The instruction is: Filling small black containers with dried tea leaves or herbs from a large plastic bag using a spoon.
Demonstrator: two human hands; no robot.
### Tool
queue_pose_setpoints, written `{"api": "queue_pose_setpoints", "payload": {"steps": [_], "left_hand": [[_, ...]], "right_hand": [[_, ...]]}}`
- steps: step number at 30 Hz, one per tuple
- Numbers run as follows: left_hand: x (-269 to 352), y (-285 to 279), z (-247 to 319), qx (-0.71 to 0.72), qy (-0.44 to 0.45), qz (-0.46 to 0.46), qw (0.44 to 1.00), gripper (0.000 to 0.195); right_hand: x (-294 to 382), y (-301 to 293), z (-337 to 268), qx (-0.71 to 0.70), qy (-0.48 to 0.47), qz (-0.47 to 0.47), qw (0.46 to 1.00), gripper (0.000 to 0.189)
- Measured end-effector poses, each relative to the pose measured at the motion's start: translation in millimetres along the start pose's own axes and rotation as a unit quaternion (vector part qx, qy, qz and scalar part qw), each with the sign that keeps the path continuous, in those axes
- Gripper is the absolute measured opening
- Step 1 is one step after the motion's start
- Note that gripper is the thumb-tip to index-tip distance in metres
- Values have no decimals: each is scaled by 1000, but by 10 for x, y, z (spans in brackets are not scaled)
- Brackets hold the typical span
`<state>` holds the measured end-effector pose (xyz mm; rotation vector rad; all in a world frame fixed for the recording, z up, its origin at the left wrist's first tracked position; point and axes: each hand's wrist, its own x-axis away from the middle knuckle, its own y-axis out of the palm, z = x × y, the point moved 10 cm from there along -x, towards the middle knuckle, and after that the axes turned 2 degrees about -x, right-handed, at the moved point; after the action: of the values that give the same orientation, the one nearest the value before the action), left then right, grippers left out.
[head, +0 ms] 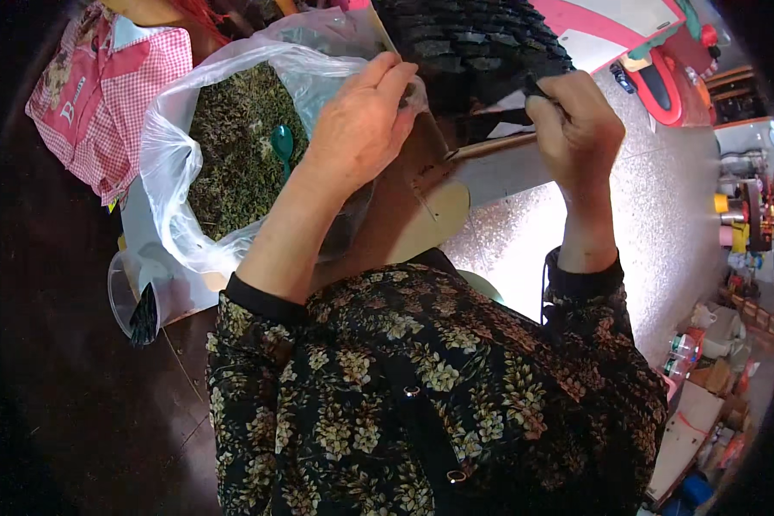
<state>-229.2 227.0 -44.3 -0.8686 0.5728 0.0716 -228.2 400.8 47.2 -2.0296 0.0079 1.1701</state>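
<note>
My left hand is at the right rim of a clear plastic bag, its fingers bent close together; I cannot tell if anything is between them. Inside the bag lies a mass of dried, greenish-brown plant bits with a green plastic spoon on top. To the right, my right hand pinches a small black piece, mostly hidden by the fingers. Just beyond the hands, many small black pieces overlap in rows beside a cardboard edge.
A pink checked cloth hangs at the upper left. Below it, a clear plastic tub holds a black bundle. A red-rimmed seat stands at the upper right. Bottles and boxes line the room's right side.
</note>
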Motion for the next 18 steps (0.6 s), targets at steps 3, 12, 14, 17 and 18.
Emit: {"api": "queue_pose_setpoints", "payload": {"steps": [3, 12, 14, 17, 18], "left_hand": [[62, 107, -50, -141, 7, -26, 990, 33], [205, 258, -175, -235, 0, -70, 970, 25], [208, 263, -199, -232, -7, -81, 969, 24], [214, 274, -217, -228, -13, -79, 970, 24], [214, 282, -217, -228, -14, -80, 970, 24]], "right_hand": [[13, 179, 79, -21, -40, 20, 999, 8], [23, 648, 106, 28, -73, -18, 997, 10], [26, 756, 159, 35, -78, -23, 996, 10], [61, 886, 247, 37, -72, -35, 996, 9], [77, 949, 267, 38, -69, -52, 996, 9]]}}
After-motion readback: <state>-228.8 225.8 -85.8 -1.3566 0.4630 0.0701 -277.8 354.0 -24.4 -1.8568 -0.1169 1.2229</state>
